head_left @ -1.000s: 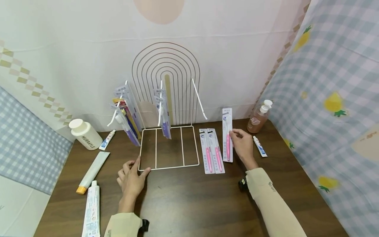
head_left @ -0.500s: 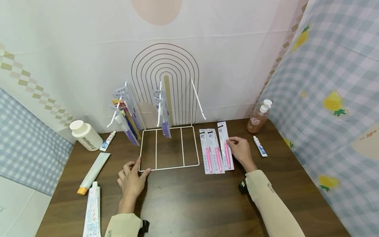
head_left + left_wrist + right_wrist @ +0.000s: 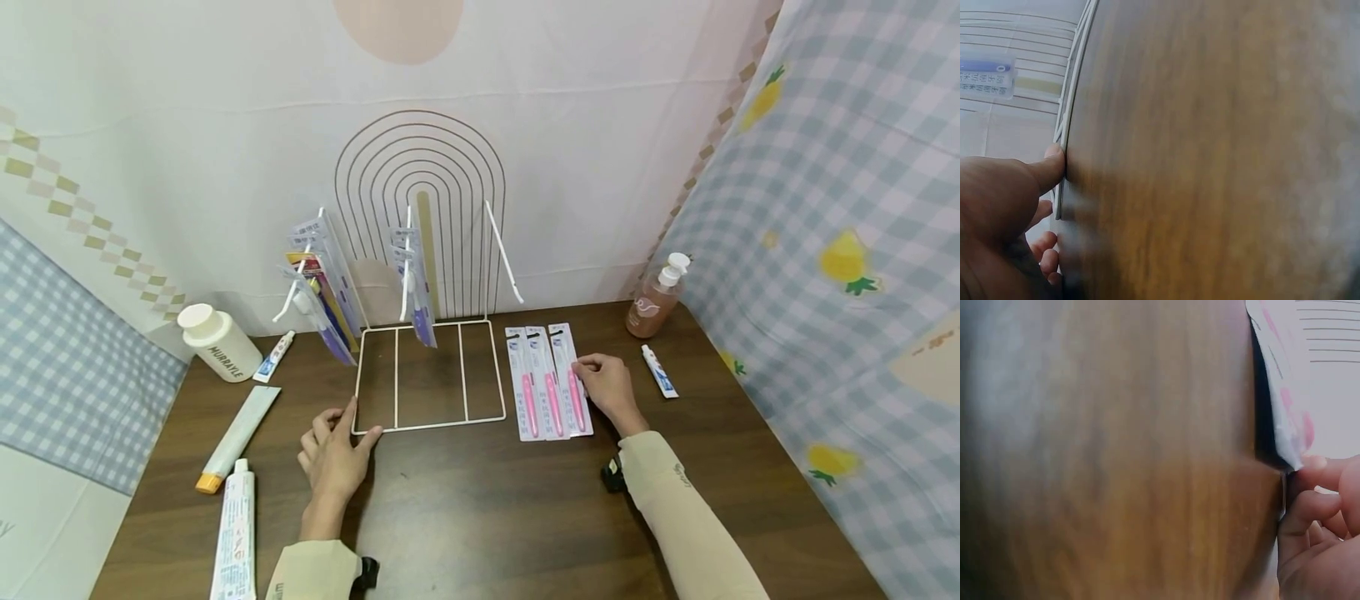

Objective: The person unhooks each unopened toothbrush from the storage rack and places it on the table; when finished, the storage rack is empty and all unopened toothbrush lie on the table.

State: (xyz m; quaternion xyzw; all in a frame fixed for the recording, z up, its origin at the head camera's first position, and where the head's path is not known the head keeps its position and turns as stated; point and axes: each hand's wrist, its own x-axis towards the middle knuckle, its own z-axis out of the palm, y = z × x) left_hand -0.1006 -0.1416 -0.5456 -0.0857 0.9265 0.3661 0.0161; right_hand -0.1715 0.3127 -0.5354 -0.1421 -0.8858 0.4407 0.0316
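My left hand (image 3: 337,454) holds the front left corner of a white wire display rack (image 3: 427,428), thumb at the front wire and index finger along the side wire. In the left wrist view the thumb (image 3: 1047,170) lies against the wire. My right hand (image 3: 609,390) pinches the right edge of a pink toothbrush in a blister pack (image 3: 564,342). That pack lies beside two matching pink toothbrush packs (image 3: 516,354), forming a row right of the rack. Purple toothbrush packs (image 3: 422,321) hang on the middle hook, and several more packs (image 3: 322,321) on the left one.
The rack's right hook (image 3: 504,254) bears no pack. At left stand or lie a white bottle (image 3: 221,343), a small toothpaste tube (image 3: 273,357), an orange-capped tube (image 3: 238,437) and a large toothpaste tube (image 3: 234,533). At right are a pump bottle (image 3: 654,304) and another small tube (image 3: 659,371).
My right hand has lowered the third pink toothbrush pack from a raised position and laid it next to the other two, lining it up with them. The left hand has stayed at the rack's corner.
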